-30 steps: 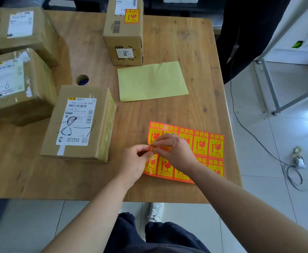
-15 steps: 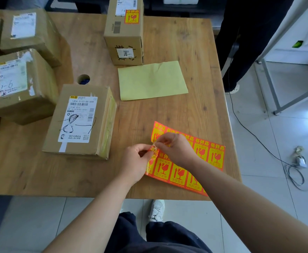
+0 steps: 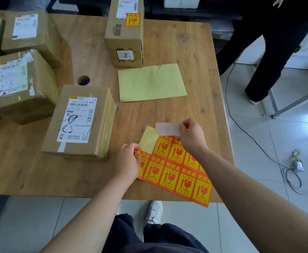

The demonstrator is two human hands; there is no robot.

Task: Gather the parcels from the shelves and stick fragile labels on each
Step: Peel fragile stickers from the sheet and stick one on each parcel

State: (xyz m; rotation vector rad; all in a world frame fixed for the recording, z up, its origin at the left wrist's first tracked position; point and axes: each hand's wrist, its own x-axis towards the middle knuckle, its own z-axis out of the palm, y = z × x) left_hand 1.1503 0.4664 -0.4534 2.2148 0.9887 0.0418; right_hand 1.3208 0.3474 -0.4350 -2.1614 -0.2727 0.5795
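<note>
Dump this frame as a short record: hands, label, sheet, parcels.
right hand: pinches peeled label, lifted off the sheet, pale back towards camera
left hand: holds edge of label sheet on the table
far parcel: fragile label on top
nearest parcel: none visible on it
also on table: bare yellow backing sheet

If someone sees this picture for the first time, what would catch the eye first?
The bright red and yellow sticker sheet at the near edge of the table, held by the left hand. Just above it, the right hand pinches one peeled sticker. The far box already wears one.
</note>
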